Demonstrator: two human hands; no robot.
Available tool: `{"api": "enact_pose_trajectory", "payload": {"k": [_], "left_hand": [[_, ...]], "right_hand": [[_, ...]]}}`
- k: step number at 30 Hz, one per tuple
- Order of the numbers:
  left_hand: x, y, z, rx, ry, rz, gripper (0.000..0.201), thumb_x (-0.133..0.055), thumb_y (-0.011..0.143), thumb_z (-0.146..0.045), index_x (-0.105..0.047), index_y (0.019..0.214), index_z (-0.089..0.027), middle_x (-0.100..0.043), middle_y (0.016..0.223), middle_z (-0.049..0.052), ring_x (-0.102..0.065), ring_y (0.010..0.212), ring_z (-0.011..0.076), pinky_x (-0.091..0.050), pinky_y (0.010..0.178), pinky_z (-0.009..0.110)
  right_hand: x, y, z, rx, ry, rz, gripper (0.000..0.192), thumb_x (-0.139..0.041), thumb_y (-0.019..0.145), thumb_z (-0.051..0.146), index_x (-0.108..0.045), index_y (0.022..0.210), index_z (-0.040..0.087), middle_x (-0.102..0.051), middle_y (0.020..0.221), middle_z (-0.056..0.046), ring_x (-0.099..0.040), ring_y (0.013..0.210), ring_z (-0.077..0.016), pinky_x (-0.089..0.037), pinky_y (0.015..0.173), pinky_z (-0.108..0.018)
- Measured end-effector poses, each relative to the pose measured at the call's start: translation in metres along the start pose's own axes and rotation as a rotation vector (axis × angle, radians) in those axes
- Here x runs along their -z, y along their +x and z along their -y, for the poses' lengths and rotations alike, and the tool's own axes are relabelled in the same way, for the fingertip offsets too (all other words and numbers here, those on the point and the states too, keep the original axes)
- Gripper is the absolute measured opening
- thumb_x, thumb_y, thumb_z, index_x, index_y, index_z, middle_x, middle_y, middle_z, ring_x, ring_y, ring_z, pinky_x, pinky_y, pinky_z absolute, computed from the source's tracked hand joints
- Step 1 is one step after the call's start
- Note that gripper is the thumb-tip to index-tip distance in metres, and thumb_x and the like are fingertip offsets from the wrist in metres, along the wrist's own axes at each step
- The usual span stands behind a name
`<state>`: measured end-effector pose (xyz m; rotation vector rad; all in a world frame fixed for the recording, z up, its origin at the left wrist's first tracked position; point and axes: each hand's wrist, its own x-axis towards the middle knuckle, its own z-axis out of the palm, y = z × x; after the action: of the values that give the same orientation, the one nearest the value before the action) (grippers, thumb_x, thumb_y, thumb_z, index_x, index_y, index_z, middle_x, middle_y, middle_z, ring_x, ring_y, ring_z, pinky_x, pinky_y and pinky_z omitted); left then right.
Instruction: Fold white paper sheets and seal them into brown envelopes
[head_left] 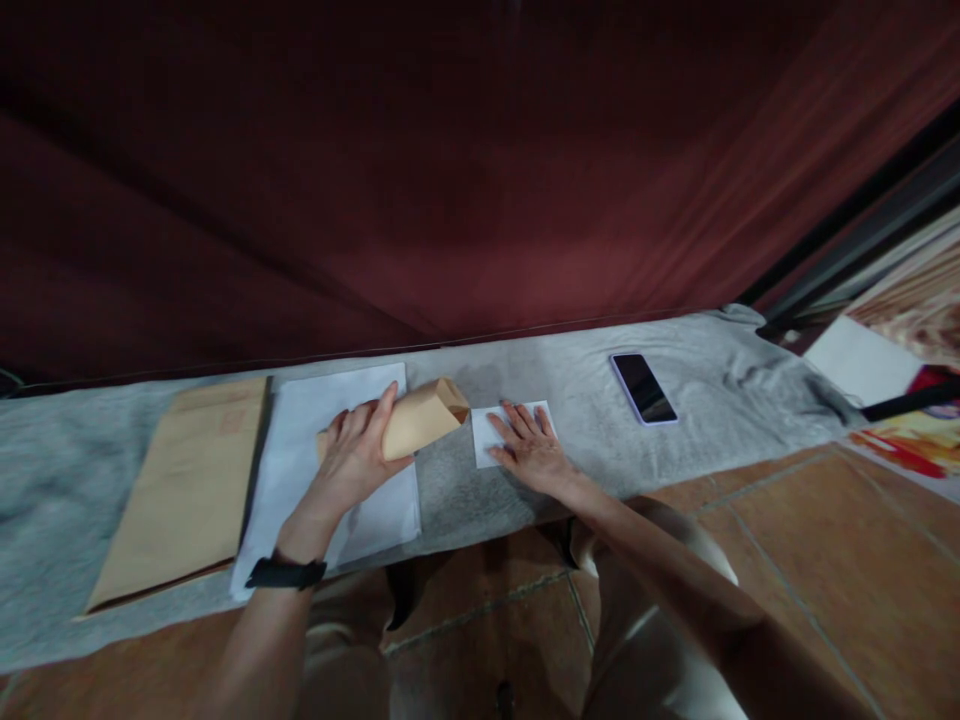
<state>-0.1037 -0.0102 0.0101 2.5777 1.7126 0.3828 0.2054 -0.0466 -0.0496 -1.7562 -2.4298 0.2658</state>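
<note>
My left hand point(354, 452) holds a small brown envelope point(424, 415) just above the grey cloth point(577, 375), its open mouth pointing right. My right hand point(531, 446) lies flat, fingers spread, on a small folded white paper point(489, 432) right beside the envelope's mouth. A black band point(286, 573) is on my left wrist. Under my left hand lies a white sheet stack point(315, 410).
A large brown envelope point(184, 490) lies at the left of the cloth. A phone point(643, 388), screen dark, rests at the right. Dark red curtain point(450, 180) hangs behind. Tiled floor point(810, 530) and coloured papers point(911, 440) are at the right.
</note>
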Motion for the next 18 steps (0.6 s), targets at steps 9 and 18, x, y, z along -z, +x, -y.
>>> {"api": "enact_pose_trajectory", "payload": {"k": [9,18], "left_hand": [[-0.001,-0.002,-0.016,-0.123,0.021,0.001,0.103,-0.074,0.079,-0.035,-0.012,0.161,-0.024,-0.055,0.131,0.015,-0.052,0.125,0.0343,-0.026,0.117,0.059],[0.000,0.009,-0.059,-0.172,0.209,-0.153,0.086,-0.053,0.089,-0.006,-0.015,0.161,-0.032,-0.050,0.139,0.013,-0.042,0.138,0.0305,-0.018,0.120,0.067]], "right_hand": [[0.006,-0.005,-0.035,-0.213,-0.032,-0.099,0.064,-0.041,0.102,0.050,-0.034,0.157,0.017,-0.033,0.163,-0.014,-0.031,0.148,-0.0338,-0.021,0.120,-0.055],[0.014,-0.012,-0.057,-0.373,0.037,-0.211,0.069,-0.063,0.090,0.051,-0.044,0.140,0.008,-0.062,0.121,-0.021,-0.063,0.109,-0.0316,-0.050,0.092,-0.042]]}}
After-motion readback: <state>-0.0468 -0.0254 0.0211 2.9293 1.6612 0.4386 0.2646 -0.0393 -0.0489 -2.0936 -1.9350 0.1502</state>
